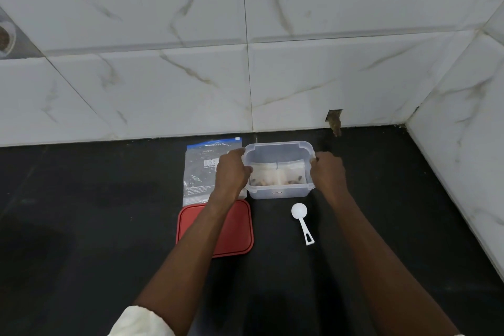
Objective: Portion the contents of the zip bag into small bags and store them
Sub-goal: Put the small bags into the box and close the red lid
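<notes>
Small bags (264, 175) inside container (279, 193), left hand (231, 172), right hand (328, 172) gripping its opposite edges, wall (272, 90) near behind

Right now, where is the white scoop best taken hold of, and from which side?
Best pinch the white scoop by its thin handle near the looped end, coming from the near side: the handle lies flat and free, pointing toward you, and the bowl lies toward the clear container.

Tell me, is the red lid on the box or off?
Off. The red lid lies flat on the counter beside the clear box, whose open top shows two small bags inside.
</notes>
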Action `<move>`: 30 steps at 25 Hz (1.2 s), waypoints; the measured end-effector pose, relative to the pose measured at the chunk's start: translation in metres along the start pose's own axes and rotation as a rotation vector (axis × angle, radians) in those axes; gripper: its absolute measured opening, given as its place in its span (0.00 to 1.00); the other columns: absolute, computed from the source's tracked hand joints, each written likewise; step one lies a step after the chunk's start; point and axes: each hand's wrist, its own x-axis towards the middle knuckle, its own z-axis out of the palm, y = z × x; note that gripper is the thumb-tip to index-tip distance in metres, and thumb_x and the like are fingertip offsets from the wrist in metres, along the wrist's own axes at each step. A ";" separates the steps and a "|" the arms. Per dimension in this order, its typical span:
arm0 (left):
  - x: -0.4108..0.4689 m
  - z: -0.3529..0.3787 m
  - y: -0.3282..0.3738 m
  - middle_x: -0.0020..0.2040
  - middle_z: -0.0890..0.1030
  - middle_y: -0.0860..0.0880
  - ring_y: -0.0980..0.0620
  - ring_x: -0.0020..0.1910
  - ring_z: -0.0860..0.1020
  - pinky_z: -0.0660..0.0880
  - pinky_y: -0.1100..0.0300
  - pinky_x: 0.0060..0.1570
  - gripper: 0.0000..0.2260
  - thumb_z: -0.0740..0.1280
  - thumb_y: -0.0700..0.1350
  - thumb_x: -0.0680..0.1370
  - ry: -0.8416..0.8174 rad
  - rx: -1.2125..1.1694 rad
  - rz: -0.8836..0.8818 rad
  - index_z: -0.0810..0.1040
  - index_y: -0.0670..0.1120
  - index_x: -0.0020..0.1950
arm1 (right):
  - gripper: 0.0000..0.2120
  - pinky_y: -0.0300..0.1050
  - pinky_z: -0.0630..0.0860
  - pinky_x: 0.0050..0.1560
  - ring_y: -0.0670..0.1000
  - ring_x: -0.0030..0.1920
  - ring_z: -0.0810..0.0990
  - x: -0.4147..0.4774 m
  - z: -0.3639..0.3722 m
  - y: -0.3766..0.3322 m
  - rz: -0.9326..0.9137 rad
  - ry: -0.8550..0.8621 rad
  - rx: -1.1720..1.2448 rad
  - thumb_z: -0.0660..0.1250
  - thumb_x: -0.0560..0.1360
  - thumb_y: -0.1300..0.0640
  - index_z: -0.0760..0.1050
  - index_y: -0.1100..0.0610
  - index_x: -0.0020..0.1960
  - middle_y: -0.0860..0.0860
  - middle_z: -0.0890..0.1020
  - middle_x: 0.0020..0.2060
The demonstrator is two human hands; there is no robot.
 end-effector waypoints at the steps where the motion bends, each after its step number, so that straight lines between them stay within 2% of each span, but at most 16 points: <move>1: -0.001 -0.001 0.001 0.70 0.77 0.43 0.42 0.63 0.79 0.75 0.51 0.65 0.29 0.75 0.39 0.73 -0.004 0.001 0.002 0.73 0.43 0.73 | 0.12 0.43 0.68 0.39 0.52 0.39 0.75 -0.001 -0.001 0.001 0.002 0.001 -0.007 0.59 0.81 0.57 0.79 0.62 0.53 0.58 0.82 0.46; 6: -0.003 -0.005 -0.003 0.65 0.81 0.39 0.39 0.60 0.81 0.77 0.47 0.63 0.28 0.75 0.44 0.74 -0.051 -0.102 -0.037 0.73 0.43 0.73 | 0.12 0.43 0.69 0.39 0.53 0.39 0.77 0.000 -0.002 0.004 0.015 -0.035 -0.003 0.60 0.81 0.57 0.80 0.62 0.51 0.58 0.83 0.44; 8: -0.011 -0.017 -0.009 0.66 0.79 0.38 0.40 0.62 0.80 0.74 0.53 0.64 0.25 0.73 0.44 0.77 0.029 -0.190 -0.108 0.73 0.41 0.73 | 0.13 0.43 0.70 0.40 0.52 0.41 0.78 -0.004 -0.004 0.002 0.013 -0.038 0.035 0.61 0.81 0.54 0.79 0.62 0.54 0.58 0.83 0.46; 9: -0.020 -0.026 -0.017 0.66 0.79 0.38 0.40 0.62 0.79 0.73 0.58 0.59 0.23 0.72 0.41 0.77 0.091 -0.200 -0.164 0.74 0.39 0.71 | 0.14 0.44 0.71 0.42 0.53 0.44 0.79 -0.008 -0.007 0.001 0.014 -0.013 0.055 0.61 0.81 0.53 0.78 0.62 0.56 0.58 0.83 0.49; 11: -0.045 -0.041 -0.053 0.60 0.82 0.36 0.38 0.57 0.80 0.73 0.58 0.50 0.15 0.69 0.36 0.77 0.189 -0.092 -0.294 0.79 0.35 0.63 | 0.15 0.45 0.73 0.48 0.55 0.50 0.80 -0.026 -0.019 -0.003 0.020 0.156 0.103 0.61 0.80 0.53 0.76 0.62 0.60 0.58 0.82 0.52; 13: -0.074 -0.047 -0.097 0.53 0.83 0.34 0.34 0.52 0.81 0.78 0.51 0.49 0.08 0.67 0.34 0.75 0.198 0.080 -0.424 0.80 0.34 0.52 | 0.09 0.42 0.70 0.43 0.52 0.43 0.79 -0.057 -0.028 -0.006 -0.029 0.387 0.218 0.62 0.80 0.55 0.78 0.59 0.53 0.55 0.82 0.45; 14: -0.086 -0.047 -0.113 0.51 0.83 0.32 0.33 0.51 0.80 0.78 0.48 0.50 0.07 0.67 0.35 0.75 0.181 0.127 -0.488 0.80 0.33 0.50 | 0.08 0.41 0.68 0.39 0.51 0.37 0.78 -0.075 -0.026 -0.009 -0.069 0.411 0.279 0.62 0.79 0.57 0.78 0.58 0.47 0.52 0.81 0.39; 15: -0.094 -0.045 -0.123 0.51 0.82 0.30 0.31 0.52 0.80 0.78 0.46 0.50 0.07 0.66 0.35 0.75 0.167 0.130 -0.544 0.79 0.31 0.50 | 0.08 0.40 0.69 0.36 0.50 0.34 0.78 -0.092 -0.017 -0.012 -0.098 0.326 0.321 0.63 0.78 0.58 0.78 0.58 0.43 0.51 0.81 0.34; 16: -0.099 -0.042 -0.129 0.52 0.81 0.28 0.30 0.53 0.79 0.76 0.46 0.51 0.08 0.66 0.35 0.76 0.166 0.114 -0.586 0.78 0.30 0.50 | 0.08 0.42 0.73 0.35 0.51 0.32 0.79 -0.108 -0.002 -0.017 -0.106 0.162 0.340 0.64 0.78 0.59 0.78 0.58 0.41 0.51 0.81 0.32; 18: -0.102 -0.038 -0.133 0.55 0.80 0.27 0.30 0.56 0.79 0.76 0.46 0.54 0.11 0.65 0.36 0.78 0.167 0.066 -0.621 0.78 0.28 0.53 | 0.08 0.49 0.79 0.42 0.52 0.37 0.82 -0.130 0.039 -0.027 -0.086 -0.185 0.245 0.63 0.77 0.58 0.78 0.58 0.42 0.53 0.82 0.35; 20: -0.101 -0.040 -0.131 0.58 0.79 0.27 0.30 0.58 0.78 0.75 0.46 0.56 0.13 0.64 0.39 0.79 0.149 0.029 -0.644 0.78 0.28 0.57 | 0.07 0.48 0.79 0.48 0.54 0.45 0.82 -0.138 0.072 -0.037 -0.089 -0.314 0.138 0.63 0.78 0.56 0.77 0.59 0.46 0.54 0.83 0.43; 22: -0.098 -0.042 -0.135 0.60 0.78 0.27 0.30 0.61 0.77 0.74 0.48 0.58 0.15 0.65 0.41 0.80 0.141 -0.027 -0.672 0.77 0.29 0.59 | 0.06 0.48 0.77 0.51 0.54 0.50 0.81 -0.138 0.088 -0.047 -0.067 -0.333 0.151 0.62 0.79 0.57 0.76 0.58 0.48 0.55 0.82 0.48; 25: -0.106 -0.055 -0.140 0.59 0.81 0.31 0.33 0.61 0.79 0.74 0.51 0.58 0.15 0.66 0.43 0.80 0.097 -0.052 -0.683 0.81 0.33 0.60 | 0.08 0.48 0.77 0.52 0.55 0.52 0.80 -0.141 0.095 -0.056 -0.056 -0.318 0.080 0.61 0.79 0.57 0.75 0.59 0.53 0.56 0.81 0.51; 28: -0.110 -0.083 -0.126 0.52 0.84 0.34 0.37 0.56 0.81 0.74 0.52 0.54 0.16 0.66 0.49 0.81 0.144 -0.099 -0.601 0.85 0.38 0.53 | 0.08 0.49 0.77 0.51 0.55 0.50 0.80 -0.141 0.069 -0.075 -0.165 -0.241 0.134 0.60 0.79 0.56 0.77 0.57 0.52 0.55 0.80 0.50; 30: -0.102 -0.104 -0.104 0.44 0.84 0.34 0.42 0.46 0.82 0.75 0.51 0.47 0.22 0.65 0.58 0.79 0.248 -0.217 -0.466 0.84 0.40 0.43 | 0.12 0.48 0.76 0.48 0.56 0.48 0.80 -0.131 0.035 -0.096 -0.238 -0.108 0.187 0.60 0.80 0.51 0.78 0.56 0.53 0.56 0.80 0.48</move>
